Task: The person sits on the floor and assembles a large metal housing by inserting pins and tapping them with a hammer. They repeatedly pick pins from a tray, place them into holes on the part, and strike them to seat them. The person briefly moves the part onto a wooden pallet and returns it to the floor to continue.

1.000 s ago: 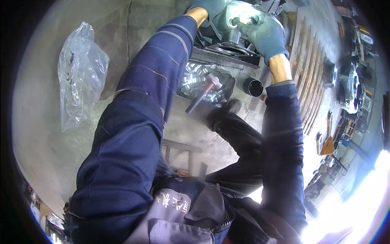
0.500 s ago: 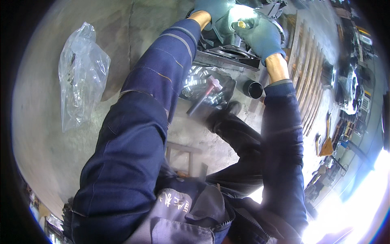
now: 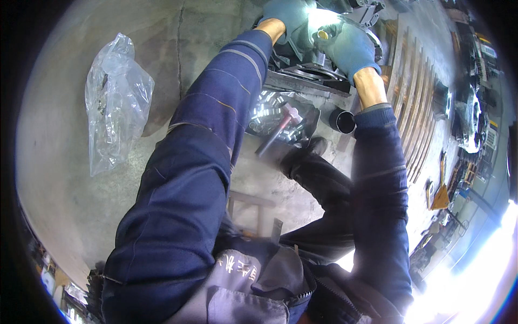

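At the top edge, both my hands wear blue-grey work gloves and meet at a grey metal casting (image 3: 305,39). My right hand (image 3: 353,49) is closed around the casting's right side. A round brass-coloured fitting (image 3: 322,34) shows beside its fingers. My left hand (image 3: 286,17) presses against the other side, its fingers hidden behind the part and cut off by the frame. Strong glare washes out the spot between the hands. Below them lies a dark machine base (image 3: 313,73) with a round opening.
A hammer (image 3: 280,129) with a reddish head lies over a dark bag of shiny metal pieces (image 3: 264,110). Right of it stands a black cylinder (image 3: 342,121). A clear plastic bag (image 3: 118,102) lies on the floor at left. Wooden slats (image 3: 413,102) run along the right.
The whole view has shifted slightly, so things appear a little farther right and lower. Both hands stay at the casting, with no clear change in hold.
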`<state>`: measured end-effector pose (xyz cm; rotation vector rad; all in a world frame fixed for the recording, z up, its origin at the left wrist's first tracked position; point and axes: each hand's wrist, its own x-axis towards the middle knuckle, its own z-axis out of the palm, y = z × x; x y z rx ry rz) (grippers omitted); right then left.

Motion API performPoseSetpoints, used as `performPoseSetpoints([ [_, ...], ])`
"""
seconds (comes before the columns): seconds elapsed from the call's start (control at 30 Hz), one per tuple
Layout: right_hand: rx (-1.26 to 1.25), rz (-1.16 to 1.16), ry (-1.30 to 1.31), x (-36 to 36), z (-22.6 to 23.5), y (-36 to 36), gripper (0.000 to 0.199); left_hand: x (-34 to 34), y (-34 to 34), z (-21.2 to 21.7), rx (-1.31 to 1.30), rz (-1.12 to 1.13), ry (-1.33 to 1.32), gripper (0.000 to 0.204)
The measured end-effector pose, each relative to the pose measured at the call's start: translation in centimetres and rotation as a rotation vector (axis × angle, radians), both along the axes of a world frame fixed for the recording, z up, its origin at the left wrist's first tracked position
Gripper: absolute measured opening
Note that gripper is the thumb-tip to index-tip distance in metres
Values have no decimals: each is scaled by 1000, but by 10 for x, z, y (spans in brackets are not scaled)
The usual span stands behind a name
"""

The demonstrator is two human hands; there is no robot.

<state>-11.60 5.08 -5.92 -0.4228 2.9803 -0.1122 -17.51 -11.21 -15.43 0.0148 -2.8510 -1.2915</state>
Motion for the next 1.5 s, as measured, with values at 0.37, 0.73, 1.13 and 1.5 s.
performPoseSetpoints([
  [0.37, -55, 26, 82, 11, -2, 6, 42, -11, 4, -14, 27, 41, 22, 58],
  [0.73, -836, -759, -30, 204, -162, 68, 46, -10, 2, -17, -56, 91, -30, 66],
  [1.13, -1189, -1341, -809, 314, -294, 6, 43, -11, 4, -18, -40, 126, 85, 72],
  [1.5, -1489, -1289, -818, 286, -202, 61, 24, -12, 5, -13, -146, 111, 42, 70],
])
